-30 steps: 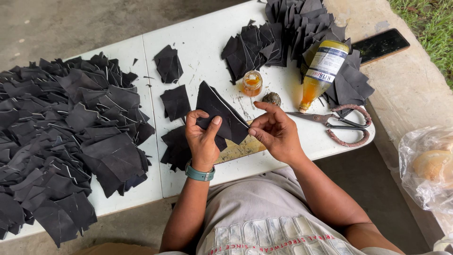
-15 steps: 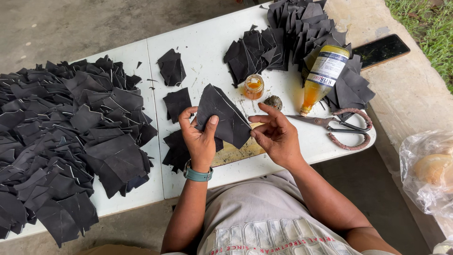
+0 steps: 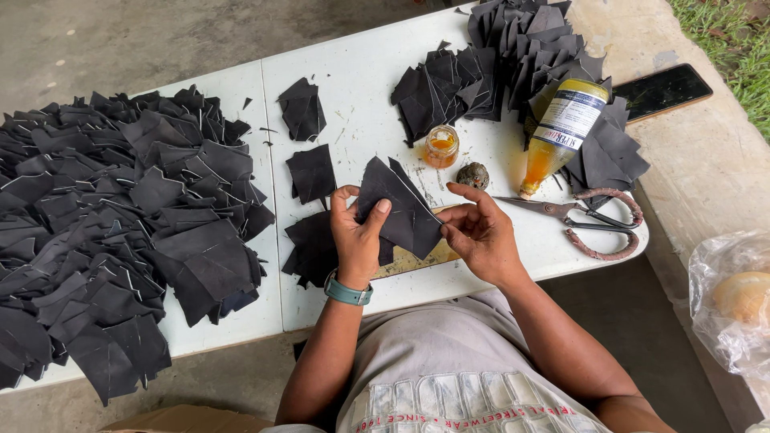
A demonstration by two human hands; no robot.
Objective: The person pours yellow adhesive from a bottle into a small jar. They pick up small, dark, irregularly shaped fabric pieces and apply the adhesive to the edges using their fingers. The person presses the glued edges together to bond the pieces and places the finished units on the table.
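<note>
My left hand and my right hand both grip one black cut piece of leather-like sheet, held just above the white table. The left thumb presses on its upper left part; the right fingers pinch its lower right edge. Under the hands lie a small stack of black pieces and a yellowish board. A teal band sits on my left wrist.
A big heap of black pieces covers the table's left side, another pile lies at the back right. A small glue jar, its lid, a glue bottle, scissors and a phone sit to the right. A plastic bag lies at the right edge.
The black piece has been turned and shifted slightly in my hands; the right fingers moved from its top edge down to its lower right edge.
</note>
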